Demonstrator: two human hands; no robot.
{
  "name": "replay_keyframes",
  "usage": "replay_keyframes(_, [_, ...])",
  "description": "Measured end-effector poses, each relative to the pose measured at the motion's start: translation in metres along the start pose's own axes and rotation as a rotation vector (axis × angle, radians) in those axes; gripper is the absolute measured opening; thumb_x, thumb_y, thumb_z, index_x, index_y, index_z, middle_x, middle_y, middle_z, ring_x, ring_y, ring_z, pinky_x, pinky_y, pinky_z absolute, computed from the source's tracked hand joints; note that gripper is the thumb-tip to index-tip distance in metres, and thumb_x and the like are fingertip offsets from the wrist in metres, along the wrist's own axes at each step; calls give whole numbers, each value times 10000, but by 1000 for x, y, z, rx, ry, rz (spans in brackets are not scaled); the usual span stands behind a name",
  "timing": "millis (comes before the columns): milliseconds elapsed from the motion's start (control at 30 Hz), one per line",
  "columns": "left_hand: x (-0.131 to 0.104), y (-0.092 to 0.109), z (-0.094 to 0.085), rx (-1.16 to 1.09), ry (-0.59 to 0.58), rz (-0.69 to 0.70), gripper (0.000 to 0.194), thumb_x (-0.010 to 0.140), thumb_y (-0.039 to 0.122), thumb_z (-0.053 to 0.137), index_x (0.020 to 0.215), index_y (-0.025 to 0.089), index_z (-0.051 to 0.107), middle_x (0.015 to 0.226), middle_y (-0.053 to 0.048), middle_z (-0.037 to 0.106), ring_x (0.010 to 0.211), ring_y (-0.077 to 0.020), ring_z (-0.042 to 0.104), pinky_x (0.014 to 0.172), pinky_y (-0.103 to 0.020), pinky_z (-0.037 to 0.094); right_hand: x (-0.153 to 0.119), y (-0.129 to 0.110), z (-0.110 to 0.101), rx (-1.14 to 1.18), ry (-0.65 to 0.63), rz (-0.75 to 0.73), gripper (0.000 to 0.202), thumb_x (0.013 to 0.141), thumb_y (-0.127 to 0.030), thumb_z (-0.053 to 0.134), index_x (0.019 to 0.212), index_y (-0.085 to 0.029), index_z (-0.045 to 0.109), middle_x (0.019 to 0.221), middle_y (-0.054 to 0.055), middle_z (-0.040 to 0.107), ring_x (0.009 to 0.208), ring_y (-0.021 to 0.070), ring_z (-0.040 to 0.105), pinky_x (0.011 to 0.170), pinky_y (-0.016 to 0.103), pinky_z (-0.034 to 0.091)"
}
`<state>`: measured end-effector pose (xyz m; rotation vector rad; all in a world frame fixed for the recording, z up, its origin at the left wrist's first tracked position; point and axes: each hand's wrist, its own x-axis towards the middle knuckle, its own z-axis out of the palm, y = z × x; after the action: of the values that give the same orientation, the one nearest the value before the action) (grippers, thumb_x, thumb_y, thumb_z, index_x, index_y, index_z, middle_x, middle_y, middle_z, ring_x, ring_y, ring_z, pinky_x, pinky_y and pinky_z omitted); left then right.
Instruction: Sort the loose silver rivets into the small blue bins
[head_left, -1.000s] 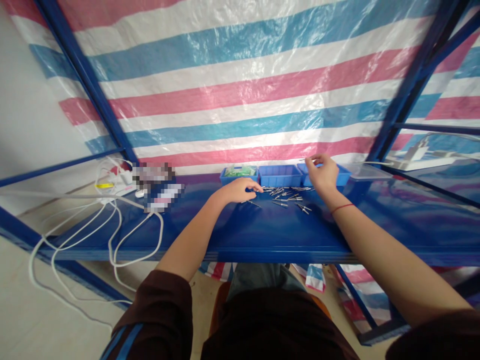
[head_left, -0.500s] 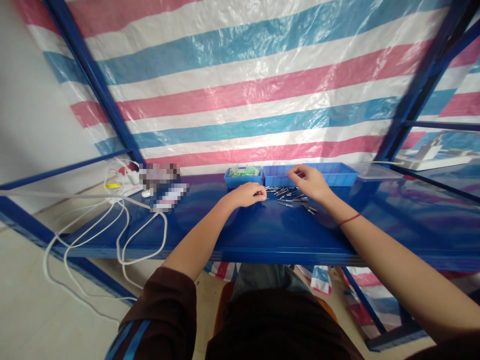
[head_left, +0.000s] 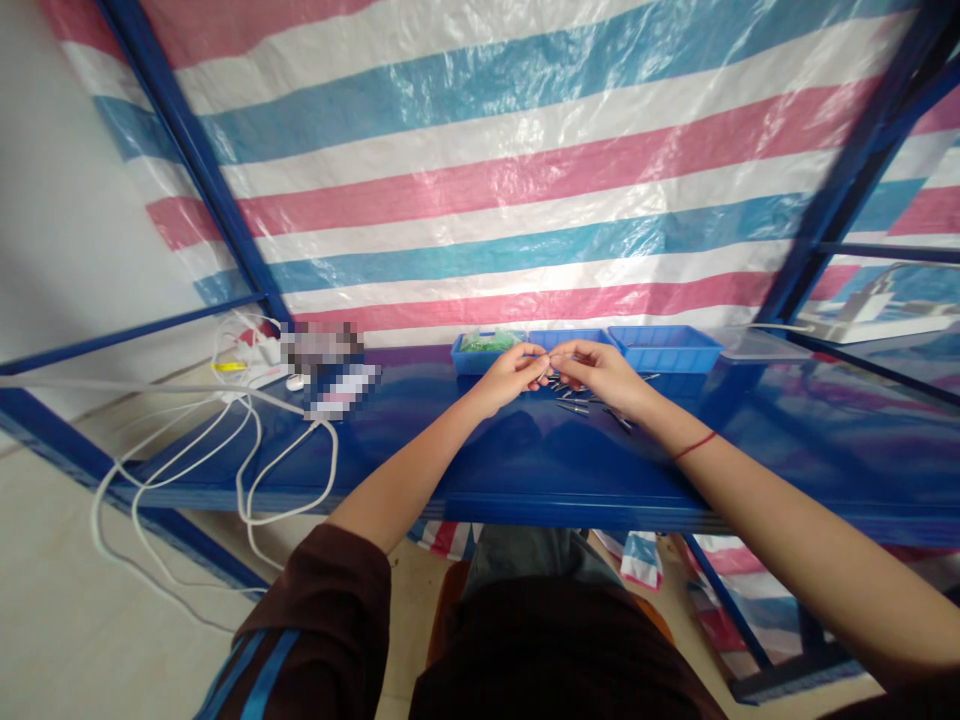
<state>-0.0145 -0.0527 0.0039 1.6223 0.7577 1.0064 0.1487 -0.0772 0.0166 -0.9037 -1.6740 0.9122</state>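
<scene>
My left hand (head_left: 519, 376) and my right hand (head_left: 592, 370) meet at the fingertips over the blue table. Both are closed in a pinch; whatever is between the fingers is too small to make out. Beneath and beside my right hand lie several thin metal pieces that look like blind rivets (head_left: 574, 408), partly hidden by the hand. Behind my left hand stands a small blue bin (head_left: 466, 364) holding a clear bag with green contents (head_left: 487, 342). More blue bins (head_left: 664, 352) stand in line with it, behind my right hand.
A clear plastic lid (head_left: 765, 345) lies right of the bins. White cables (head_left: 330, 470) loop over the table's left front edge from a power strip (head_left: 262, 372). Blue frame posts (head_left: 202, 190) rise at both sides, with a striped sheet (head_left: 480, 200) behind.
My right hand has come left and down from above the bins to meet my left hand. My left hand has moved slightly right and up, its fingers now turned toward the right hand.
</scene>
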Motion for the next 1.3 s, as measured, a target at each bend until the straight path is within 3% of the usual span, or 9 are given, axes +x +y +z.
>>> replay_keyframes(167, [3,-4,0,110,-76,-23,262,860,355,503,1007,145,556,937,-59,638,713,-66,585,620,-184,405,3,5,-3,-94,72,-79,398,647,-533,676,748,-153,608,687,30,620,588,119,525,566,263,424])
replay_keyframes(333, [4,-7,1,173,-99,0,238,837,337,528,953,135,580,964,-68,643,732,-78,587,614,-189,407,3,7,-5,-249,105,-179,389,700,-535,634,751,-150,621,699,52,633,639,153,556,615,293,441])
replay_keyframes(633, [4,-2,-3,253,57,135,268,782,358,581,915,126,586,723,-12,603,620,-80,538,587,-202,403,1,3,-7,-394,161,-232,282,753,-413,584,803,-144,654,721,53,633,618,143,531,590,280,418])
replay_keyframes(800, [3,2,-6,441,83,200,285,809,391,534,921,137,600,811,-37,637,677,-101,568,663,-226,435,2,7,-9,-570,32,-239,218,761,-346,546,713,-157,645,715,44,641,612,144,533,615,286,409])
replay_keyframes(900, [-1,8,-16,741,115,132,367,805,442,528,1024,156,599,854,-47,651,721,-141,587,704,-266,441,8,14,-15,-511,133,-108,190,745,-325,564,670,-161,623,636,25,608,571,133,510,591,278,397])
replay_keyframes(1000, [-5,18,-29,996,102,103,292,810,390,511,944,164,638,847,-45,663,776,-175,594,731,-285,432,16,21,-30,-256,393,132,181,727,-295,590,602,-171,548,509,-13,491,480,104,445,492,248,363])
replay_keyframes(1133, [-8,27,-41,1120,43,54,291,816,379,471,826,158,659,819,-42,676,742,-169,591,689,-260,420,20,28,-58,46,720,363,146,703,-214,594,606,-188,487,487,-42,412,401,72,362,368,211,269])
replay_keyframes(1300, [-9,21,-51,1113,-158,-121,369,654,466,641,879,175,680,870,-41,697,718,-159,609,610,-211,411,17,28,-66,146,715,455,110,754,-272,528,687,-198,480,461,-55,380,331,58,266,323,218,207])
